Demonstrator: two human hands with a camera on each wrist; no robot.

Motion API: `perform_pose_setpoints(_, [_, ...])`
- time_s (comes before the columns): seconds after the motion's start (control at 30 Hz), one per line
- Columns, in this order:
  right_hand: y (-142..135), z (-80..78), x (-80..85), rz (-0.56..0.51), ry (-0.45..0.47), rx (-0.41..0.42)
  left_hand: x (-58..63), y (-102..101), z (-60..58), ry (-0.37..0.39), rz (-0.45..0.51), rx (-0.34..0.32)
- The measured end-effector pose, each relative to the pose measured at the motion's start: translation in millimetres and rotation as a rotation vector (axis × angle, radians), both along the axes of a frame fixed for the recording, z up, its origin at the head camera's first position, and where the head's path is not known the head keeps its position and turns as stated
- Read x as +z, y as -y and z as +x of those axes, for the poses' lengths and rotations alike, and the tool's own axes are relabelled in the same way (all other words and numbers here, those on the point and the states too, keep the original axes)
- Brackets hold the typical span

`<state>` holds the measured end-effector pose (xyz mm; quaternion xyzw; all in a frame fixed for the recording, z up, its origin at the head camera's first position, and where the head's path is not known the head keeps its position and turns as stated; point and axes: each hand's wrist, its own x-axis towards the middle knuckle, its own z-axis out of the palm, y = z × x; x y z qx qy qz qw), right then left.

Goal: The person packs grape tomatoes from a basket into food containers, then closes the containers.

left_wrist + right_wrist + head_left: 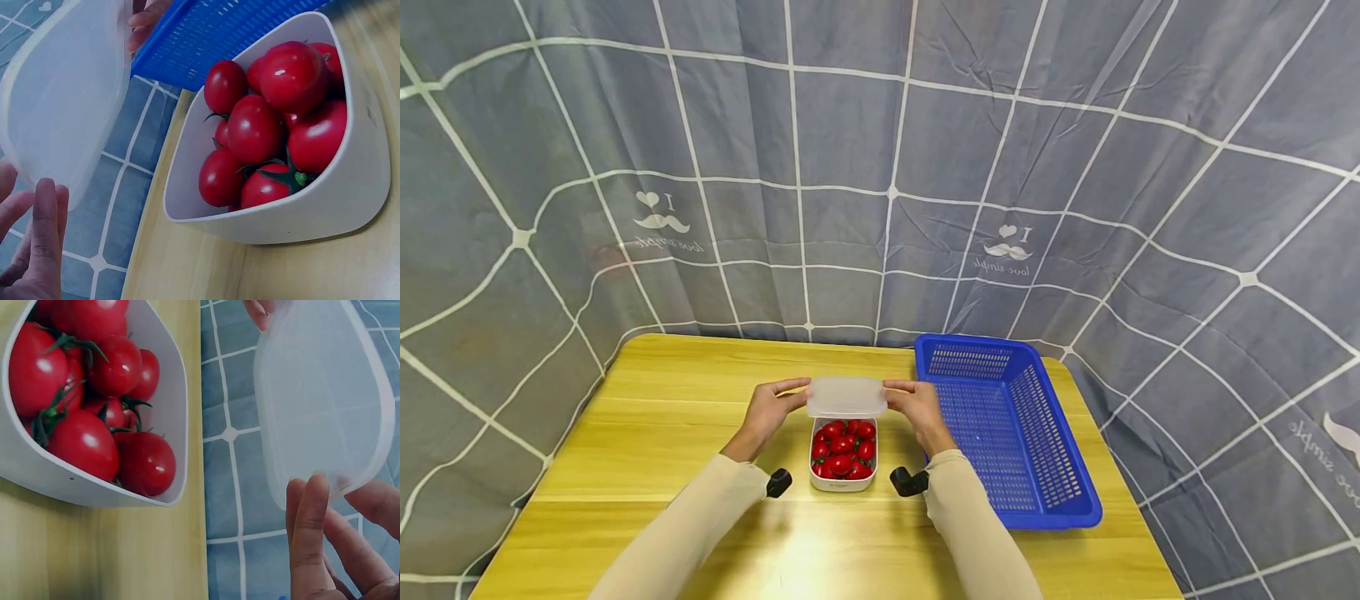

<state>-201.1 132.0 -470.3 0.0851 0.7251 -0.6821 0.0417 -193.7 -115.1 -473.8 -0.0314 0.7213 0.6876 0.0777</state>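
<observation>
A translucent plastic lid (847,397) is held up between both hands, tilted, over the far side of a white container (842,484). My left hand (767,412) pinches its left edge, fingertips at the rim. The opposite edge is pinched by my right hand (919,410); through the lid (325,400) the curtain shows faintly. Small red tomatoes (842,444), some with green stems, fill the uncovered container, which stands on the table. In the left wrist view the lid (62,94) is apart from the container's rim (250,217).
A blue plastic basket (1060,417) with perforated walls stands on the right of the wooden table (677,400), close beside my right forearm. Behind the table hangs a grey curtain (842,225) with white grid lines.
</observation>
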Motion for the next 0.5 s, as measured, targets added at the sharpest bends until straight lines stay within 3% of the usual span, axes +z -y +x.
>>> perform_pose_setpoints(0.23, [3,12.0,-1.1,0.064,-0.002,0.006,-4.5,2,7.2,0.017,-0.081,-0.002])
perform_pose_setpoints(0.5, [7,26.1,-10.3,0.160,-0.031,-0.025,-13.4,-1,13.7,-0.028,-0.142,-0.016])
